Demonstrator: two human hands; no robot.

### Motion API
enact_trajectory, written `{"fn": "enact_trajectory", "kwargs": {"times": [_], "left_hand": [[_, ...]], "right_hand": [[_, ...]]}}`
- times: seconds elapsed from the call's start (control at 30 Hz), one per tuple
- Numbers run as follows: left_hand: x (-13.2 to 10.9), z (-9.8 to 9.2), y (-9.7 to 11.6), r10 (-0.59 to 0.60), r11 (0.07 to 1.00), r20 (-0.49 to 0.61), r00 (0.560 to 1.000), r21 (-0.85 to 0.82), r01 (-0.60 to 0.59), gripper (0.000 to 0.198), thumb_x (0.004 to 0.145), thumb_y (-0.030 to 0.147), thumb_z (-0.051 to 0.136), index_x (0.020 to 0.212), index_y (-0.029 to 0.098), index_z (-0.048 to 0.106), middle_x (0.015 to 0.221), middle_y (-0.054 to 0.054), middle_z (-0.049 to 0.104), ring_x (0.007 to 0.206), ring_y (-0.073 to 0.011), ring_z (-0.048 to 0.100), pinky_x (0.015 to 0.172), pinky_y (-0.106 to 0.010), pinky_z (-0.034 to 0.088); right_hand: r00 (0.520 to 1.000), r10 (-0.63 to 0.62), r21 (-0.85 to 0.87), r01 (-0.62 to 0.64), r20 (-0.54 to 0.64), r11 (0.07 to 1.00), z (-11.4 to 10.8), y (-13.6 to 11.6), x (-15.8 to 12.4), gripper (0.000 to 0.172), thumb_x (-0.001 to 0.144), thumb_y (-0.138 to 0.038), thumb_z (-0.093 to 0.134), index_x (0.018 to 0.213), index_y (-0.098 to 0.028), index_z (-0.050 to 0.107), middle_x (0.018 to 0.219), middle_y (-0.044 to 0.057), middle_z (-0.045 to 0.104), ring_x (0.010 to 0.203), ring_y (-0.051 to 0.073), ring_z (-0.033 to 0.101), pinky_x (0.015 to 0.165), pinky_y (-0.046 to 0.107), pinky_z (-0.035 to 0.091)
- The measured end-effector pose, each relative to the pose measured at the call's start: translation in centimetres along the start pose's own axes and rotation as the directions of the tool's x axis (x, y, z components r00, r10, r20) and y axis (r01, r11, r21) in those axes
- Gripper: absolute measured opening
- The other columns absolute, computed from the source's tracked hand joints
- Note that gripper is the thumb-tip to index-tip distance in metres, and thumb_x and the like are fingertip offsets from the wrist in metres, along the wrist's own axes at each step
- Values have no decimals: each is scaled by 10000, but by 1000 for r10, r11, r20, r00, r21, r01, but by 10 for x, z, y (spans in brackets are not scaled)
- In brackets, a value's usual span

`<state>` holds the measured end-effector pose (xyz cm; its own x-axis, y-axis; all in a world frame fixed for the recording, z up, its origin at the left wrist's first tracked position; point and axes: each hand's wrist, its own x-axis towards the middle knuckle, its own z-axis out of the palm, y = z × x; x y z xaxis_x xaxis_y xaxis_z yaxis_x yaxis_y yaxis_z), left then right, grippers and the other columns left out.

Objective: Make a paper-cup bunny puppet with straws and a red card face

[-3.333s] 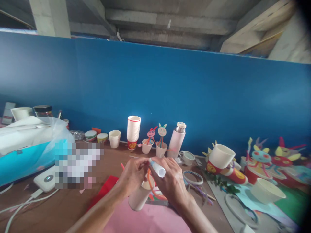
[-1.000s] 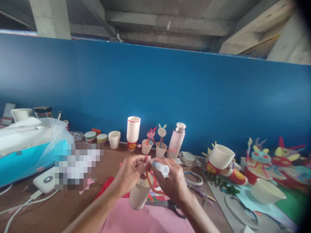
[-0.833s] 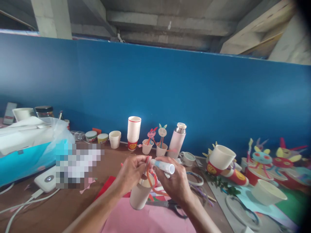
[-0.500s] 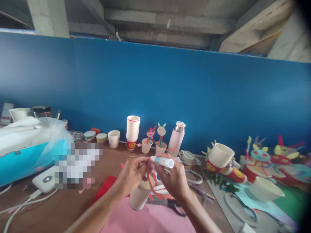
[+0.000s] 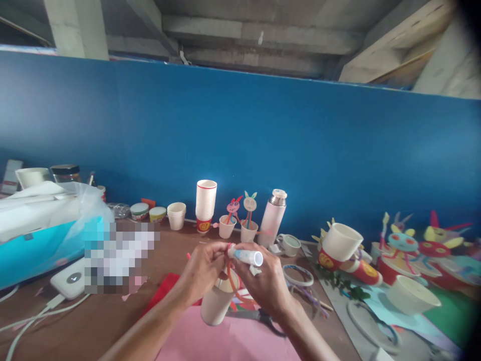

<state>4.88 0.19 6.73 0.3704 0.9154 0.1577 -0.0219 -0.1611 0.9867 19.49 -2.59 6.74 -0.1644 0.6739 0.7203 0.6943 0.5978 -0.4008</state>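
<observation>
Against the preceding frame, the white glue stick (image 5: 246, 256) has shifted slightly left and down. Right hand (image 5: 266, 273): fingers closed around it, tip at a small red piece (image 5: 229, 246) pinched in the left hand (image 5: 203, 268). Paper cup (image 5: 215, 307) stands below; scissors (image 5: 260, 315) lie beside it.

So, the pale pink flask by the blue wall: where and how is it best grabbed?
I'd probably grip the flask around its upper body, just below the metal collar, coming from the front right. It stands tall and round; the wall is behind, a paper cup with a figure crowds its left, and the mug on its right sits lower.
</observation>
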Motion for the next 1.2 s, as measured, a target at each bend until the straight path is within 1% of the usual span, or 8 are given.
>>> {"fn": "enact_trajectory", "kwargs": {"times": [0.23, 0.43, 0.6, 0.73, 0.87, 0.93, 1.03, 1.2], "left_hand": [[1, 5, -9, 19, 999, -24, 1000, 39, -18, 243, 775, 289, 519, 903, 140, 661, 615, -4, 606, 534, -101, 535, 475, -181, 420], [-2, 1, 2, -10, 999, -17, 1000, 40, 10, 242, 776, 273, 518, 935, 139, 641, 674, -27, 630, 602, -130, 570, 532, -220, 461], [-2, 1, 8, -19, 999, -8, 1000, 27, 19, 228, 773, 304, 528, 844, 127, 653, 686, -38, 637, 618, -139, 579, 520, -215, 458], [-1, 2, 4, -16, 1000, -14, 1000, 4, 17, 240, 754, 306, 557, 897, 139, 652, 647, -17, 638, 588, -137, 587, 511, -215, 462], [-1, 0, 6, -15, 1000, -23, 1000, 20, 15, 264, 752, 314, 553, 927, 140, 648, 671, -23, 662, 617, -158, 615, 531, -228, 476], [-2, -2, 9, -32, 999, -31, 999, 23, 32, 245, 750, 289, 546, 913, 136, 647, 677, -26, 668, 640, -168, 626, 544, -234, 483], [-1, -4, 12, -69, 997, -66, 995, 13, 70, 212, 747, 259, 535, 874, 128, 642, 702, -41, 674, 685, -184, 637, 547, -236, 487], [2, -7, 13, -82, 995, -43, 996, -59, 80, 230, 751, 255, 543, 916, 119, 625, 805, -77, 686, 730, -186, 641, 557, -232, 492]], "right_hand": [[998, 41, -59, -45, -56, 997, -1, 2, 1, 131, 802, -258, 508, 868, -192, 599, 764, 18, 647, 679, 144, 588, 650, 231, 424], [995, 103, -117, -103, -10, 988, -7, 3, 3, 136, 802, -269, 489, 803, -193, 602, 695, 15, 641, 641, 148, 583, 634, 229, 399], [995, 96, 19, -96, 13, 995, -12, 2, 4, 118, 797, -237, 494, 864, -195, 581, 777, 20, 646, 703, 153, 589, 667, 226, 422], [995, 97, 34, -97, 11, 995, -8, -1, 4, 143, 797, -257, 509, 888, -197, 602, 804, 34, 649, 742, 172, 588, 682, 247, 426], [987, 114, 177, -133, 115, 975, -6, -6, 2, 157, 785, -252, 533, 905, -202, 621, 819, 29, 651, 770, 174, 589, 722, 265, 427], [973, 180, 352, -222, 148, 909, -9, -6, 2, 147, 779, -252, 550, 898, -195, 614, 809, 22, 647, 733, 157, 587, 683, 250, 439], [931, 349, 581, -345, 109, 737, -14, -1, 3, 169, 777, -297, 567, 884, -171, 603, 693, 2, 609, 590, 116, 543, 564, 221, 429], [875, 476, 793, -350, 88, 499, -14, 14, 6, 222, 774, -309, 581, 937, -157, 586, 597, -29, 537, 537, 90, 473, 548, 213, 396]]}}
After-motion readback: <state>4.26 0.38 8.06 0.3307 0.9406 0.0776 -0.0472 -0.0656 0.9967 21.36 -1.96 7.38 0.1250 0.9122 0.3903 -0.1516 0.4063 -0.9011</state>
